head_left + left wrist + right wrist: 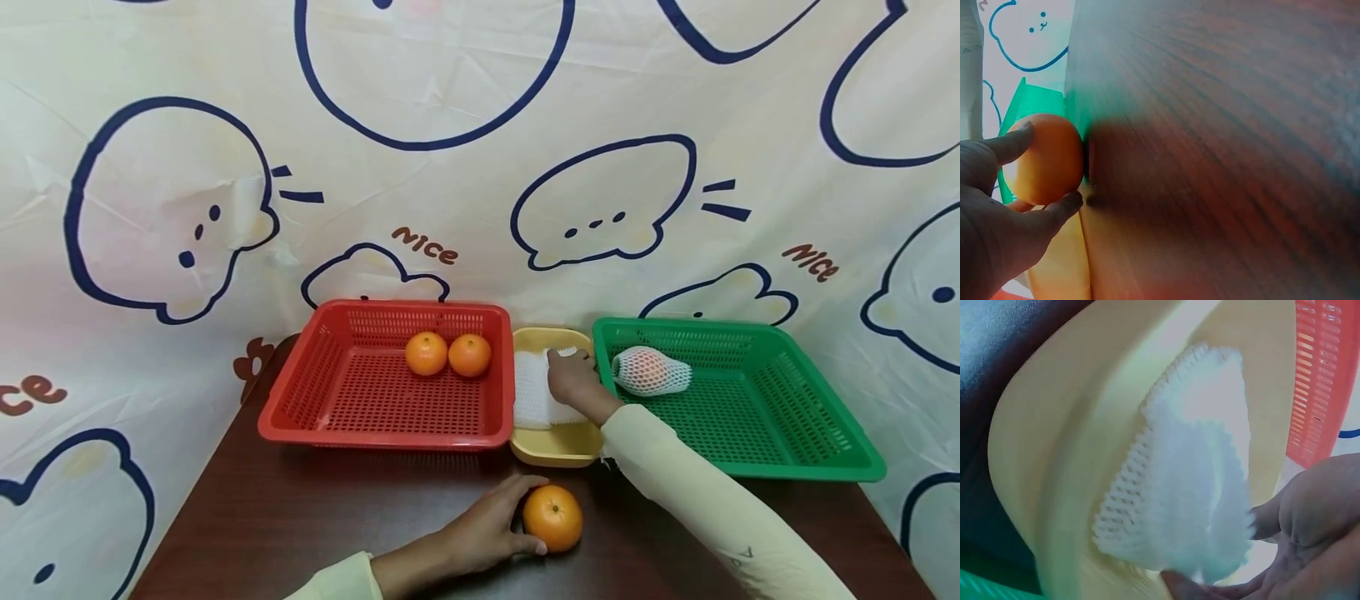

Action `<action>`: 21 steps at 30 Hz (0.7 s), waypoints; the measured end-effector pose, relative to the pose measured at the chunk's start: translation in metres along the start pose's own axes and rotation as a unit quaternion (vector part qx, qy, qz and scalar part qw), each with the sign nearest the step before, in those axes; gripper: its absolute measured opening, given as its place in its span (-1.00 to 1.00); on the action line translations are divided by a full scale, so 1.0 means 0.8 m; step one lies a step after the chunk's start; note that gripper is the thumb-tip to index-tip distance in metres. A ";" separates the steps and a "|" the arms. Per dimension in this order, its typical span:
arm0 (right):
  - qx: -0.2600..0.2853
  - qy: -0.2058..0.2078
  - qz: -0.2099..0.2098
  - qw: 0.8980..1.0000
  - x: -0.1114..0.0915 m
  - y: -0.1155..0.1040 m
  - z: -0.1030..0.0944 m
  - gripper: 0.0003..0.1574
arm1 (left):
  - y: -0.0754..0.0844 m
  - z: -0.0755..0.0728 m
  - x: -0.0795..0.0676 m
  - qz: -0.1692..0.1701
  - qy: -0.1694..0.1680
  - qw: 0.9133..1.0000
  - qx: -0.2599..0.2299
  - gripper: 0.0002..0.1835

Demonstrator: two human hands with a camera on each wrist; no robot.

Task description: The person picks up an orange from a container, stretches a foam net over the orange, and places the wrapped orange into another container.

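Note:
My left hand (491, 527) holds an orange (552, 518) on the dark table, thumb on the near side and fingers on the far side. In the left wrist view the same orange (1050, 159) sits between the thumb and fingertips. My right hand (577, 382) reaches into the yellow tub (558, 448) and pinches a white foam net sleeve (1191, 469) by its edge. More white foam netting (530, 392) lies beside it in the tub. Two more oranges (426, 354) sit in the red basket. A fruit in a foam net (651, 372) lies in the green basket.
The red basket (382, 439) stands left of the yellow tub, the green basket (810, 471) right of it. All three are on the dark wooden table (315, 508). Behind them hangs a white cloth (480, 200) with blue cartoon drawings.

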State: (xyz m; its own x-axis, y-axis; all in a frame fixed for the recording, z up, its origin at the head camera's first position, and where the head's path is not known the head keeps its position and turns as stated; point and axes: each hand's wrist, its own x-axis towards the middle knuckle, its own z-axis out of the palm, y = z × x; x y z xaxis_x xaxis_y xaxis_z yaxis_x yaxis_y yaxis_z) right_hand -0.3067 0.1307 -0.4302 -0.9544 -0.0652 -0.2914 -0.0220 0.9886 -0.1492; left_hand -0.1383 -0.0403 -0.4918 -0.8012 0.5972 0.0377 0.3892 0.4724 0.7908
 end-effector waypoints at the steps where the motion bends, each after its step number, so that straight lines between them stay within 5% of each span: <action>1: -0.006 0.005 -0.005 1.000 -0.001 0.000 0.000 -0.42 | 0.000 0.000 0.000 0.000 0.000 1.000 -0.001 -0.19; 9: -0.156 0.075 -0.042 0.984 -0.011 -0.001 0.015 -0.66 | -0.002 -0.001 0.001 -0.008 -0.006 1.000 -0.008 -0.18; 13: -0.128 0.135 -0.035 0.982 -0.011 -0.001 0.020 -0.57 | -0.001 -0.002 0.002 -0.006 -0.007 1.000 -0.004 -0.18; 16: -0.131 0.198 -0.051 0.970 -0.010 0.002 0.017 -0.44 | -0.001 -0.002 0.003 -0.006 -0.008 1.000 -0.004 -0.18; 19: -0.129 0.220 -0.089 0.963 -0.010 0.008 0.006 -0.58 | 0.001 -0.002 0.003 -0.008 -0.008 1.000 -0.005 -0.18; 21: -0.109 0.200 -0.111 0.967 -0.010 0.011 -0.007 -0.76 | 0.002 -0.002 0.003 -0.009 -0.008 1.000 -0.002 -0.18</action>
State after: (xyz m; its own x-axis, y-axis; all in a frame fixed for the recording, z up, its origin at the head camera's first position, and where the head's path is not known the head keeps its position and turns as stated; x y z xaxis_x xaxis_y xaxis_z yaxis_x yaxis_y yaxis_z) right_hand -0.3006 0.1411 -0.4237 -0.9567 -0.2651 0.1200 -0.2610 0.9641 0.0489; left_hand -0.1406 -0.0390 -0.4895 -0.8004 0.5993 0.0143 0.3738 0.4802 0.7935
